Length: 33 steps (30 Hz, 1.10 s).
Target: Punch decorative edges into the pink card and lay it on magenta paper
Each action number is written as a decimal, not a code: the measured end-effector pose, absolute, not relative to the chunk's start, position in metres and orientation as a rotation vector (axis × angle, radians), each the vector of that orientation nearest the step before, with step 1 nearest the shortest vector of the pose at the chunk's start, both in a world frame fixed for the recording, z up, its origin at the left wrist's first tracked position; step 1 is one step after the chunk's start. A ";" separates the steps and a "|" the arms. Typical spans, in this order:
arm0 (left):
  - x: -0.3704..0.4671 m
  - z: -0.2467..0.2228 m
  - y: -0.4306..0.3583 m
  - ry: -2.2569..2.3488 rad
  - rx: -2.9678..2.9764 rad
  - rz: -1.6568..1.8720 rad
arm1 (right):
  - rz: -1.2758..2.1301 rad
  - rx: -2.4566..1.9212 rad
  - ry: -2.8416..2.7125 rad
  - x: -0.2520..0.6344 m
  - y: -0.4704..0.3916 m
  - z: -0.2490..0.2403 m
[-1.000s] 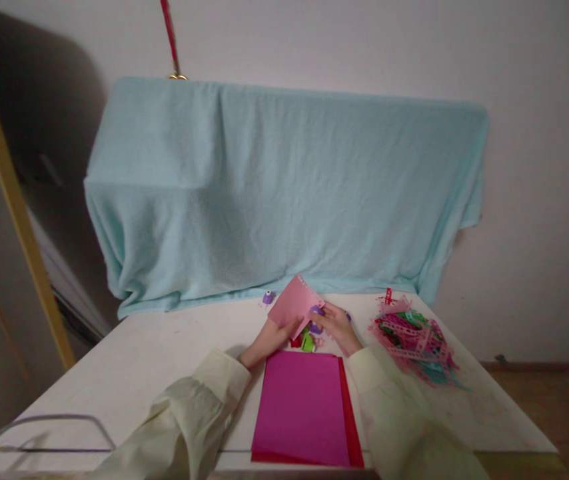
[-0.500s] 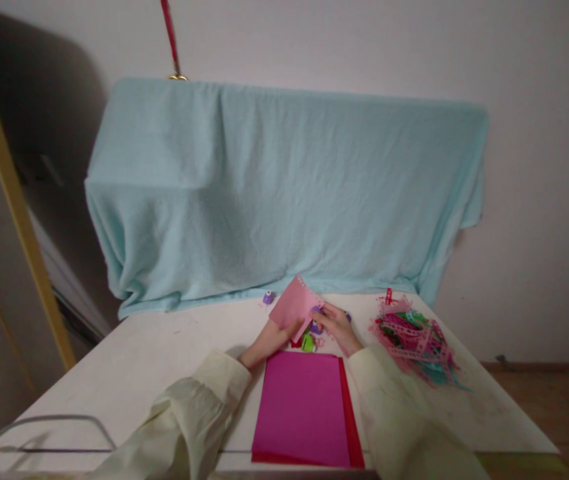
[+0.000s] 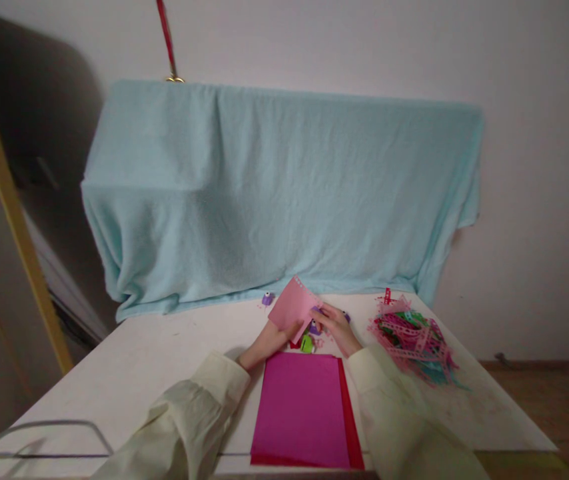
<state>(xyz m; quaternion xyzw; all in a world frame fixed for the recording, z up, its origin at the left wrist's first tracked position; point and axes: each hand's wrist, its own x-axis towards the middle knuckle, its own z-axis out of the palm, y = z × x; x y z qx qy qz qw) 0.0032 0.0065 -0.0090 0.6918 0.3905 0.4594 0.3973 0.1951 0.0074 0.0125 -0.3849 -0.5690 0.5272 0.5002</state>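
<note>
My left hand (image 3: 273,339) grips the lower left part of a pink sheet of paper (image 3: 292,303), thumb on top. Small punched holes run along the sheet's upper right edge. At that edge my right hand (image 3: 335,325) is closed around a small purple craft punch (image 3: 316,312), mostly covered by the fingers. Just below the hands lie a green craft punch (image 3: 306,344) and a red piece partly hidden by the paper. Another purple punch (image 3: 267,299) stands left of the sheet.
A stack of magenta and red paper (image 3: 300,410) lies in front of me. To the right is a heap of punched paper strips (image 3: 414,337) in several colours. A light blue cloth (image 3: 284,187) hangs behind the white table (image 3: 164,360). A grey metal bar (image 3: 64,423) curves at the lower left.
The camera view has shifted slightly. Both hands keep their hold on the pink paper and the purple punch, with hardly any visible movement.
</note>
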 end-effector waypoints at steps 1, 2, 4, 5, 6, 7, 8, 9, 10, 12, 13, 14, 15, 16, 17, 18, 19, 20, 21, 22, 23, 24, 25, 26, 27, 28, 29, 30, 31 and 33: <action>0.003 -0.009 0.007 0.993 1.751 1.164 | 1.277 -0.934 -1.374 0.195 0.008 0.012; 0.003 -0.009 0.007 0.998 1.749 1.165 | 1.281 -0.933 -1.374 0.195 0.008 0.012; 0.004 -0.009 0.006 1.011 1.742 1.168 | 1.286 -0.929 -1.377 0.195 0.007 0.013; 0.004 -0.008 0.005 1.013 1.738 1.167 | 1.288 -0.926 -1.378 0.195 0.007 0.013; 0.004 -0.007 0.005 1.010 1.734 1.165 | 1.289 -0.922 -1.379 0.195 0.007 0.014; 0.004 -0.006 0.004 1.005 1.734 1.162 | 1.289 -0.919 -1.380 0.195 0.006 0.014; 0.004 -0.005 0.004 1.000 1.738 1.159 | 1.288 -0.916 -1.379 0.195 0.006 0.014; 0.004 -0.005 0.003 0.996 1.743 1.159 | 1.287 -0.912 -1.379 0.195 0.006 0.015; 0.004 -0.004 0.003 0.992 1.749 1.162 | 1.286 -0.908 -1.379 0.195 0.005 0.015; 0.004 -0.004 0.003 0.981 1.757 1.177 | 1.284 -0.908 -1.380 0.195 0.005 0.016; 0.004 -0.004 0.004 0.974 1.758 1.184 | 1.283 -0.911 -1.380 0.195 0.005 0.016; 0.004 -0.004 0.004 0.967 1.757 1.189 | 1.283 -0.915 -1.384 0.195 0.005 0.017; 0.004 -0.005 0.004 0.965 1.755 1.190 | 1.284 -0.917 -1.389 0.195 0.004 0.017; 0.004 -0.005 0.005 0.967 1.754 1.189 | 1.286 -0.918 -1.396 0.195 0.004 0.016; 0.004 -0.006 0.005 0.971 1.751 1.186 | 1.289 -0.916 -1.402 0.195 0.004 0.016; 0.004 -0.007 0.005 0.977 1.749 1.183 | 1.293 -0.912 -1.408 0.195 0.004 0.016; 0.004 -0.007 0.005 0.982 1.747 1.179 | 1.298 -0.909 -1.412 0.195 0.004 0.016; 0.004 -0.008 0.006 0.986 1.747 1.173 | 1.301 -0.906 -1.412 0.195 0.004 0.015; 0.004 -0.009 0.006 0.988 1.748 1.169 | 1.305 -0.904 -1.410 0.195 0.004 0.015; 0.004 -0.009 0.006 0.992 1.748 1.171 | 1.309 -0.903 -1.408 0.194 0.003 0.015; 0.004 -0.010 0.006 0.998 1.749 1.177 | 1.312 -0.903 -1.406 0.194 0.003 0.015; 0.004 -0.010 0.006 1.003 1.750 1.186 | 1.314 -0.904 -1.404 0.194 0.003 0.015; 0.003 -0.010 0.007 1.004 1.752 1.189 | 1.313 -0.905 -1.403 0.194 0.004 0.015; 0.003 -0.011 0.007 1.000 1.757 1.187 | 1.311 -0.904 -1.402 0.194 0.004 0.015; 0.003 -0.011 0.008 0.993 1.764 1.177 | 1.311 -0.901 -1.402 0.194 0.004 0.014; 0.003 -0.011 0.008 0.988 1.770 1.164 | 1.311 -0.897 -1.399 0.194 0.005 0.014; 0.003 -0.011 0.008 0.987 1.775 1.152 | 1.314 -0.893 -1.396 0.194 0.006 0.013; 0.003 -0.011 0.008 0.991 1.777 1.146 | 1.318 -0.892 -1.391 0.194 0.007 0.012; 0.003 -0.011 0.008 0.998 1.777 1.146 | 1.319 -0.892 -1.385 0.194 0.008 0.010; 0.003 -0.010 0.007 0.998 1.771 1.147 | 1.321 -0.893 -1.376 0.195 0.009 0.008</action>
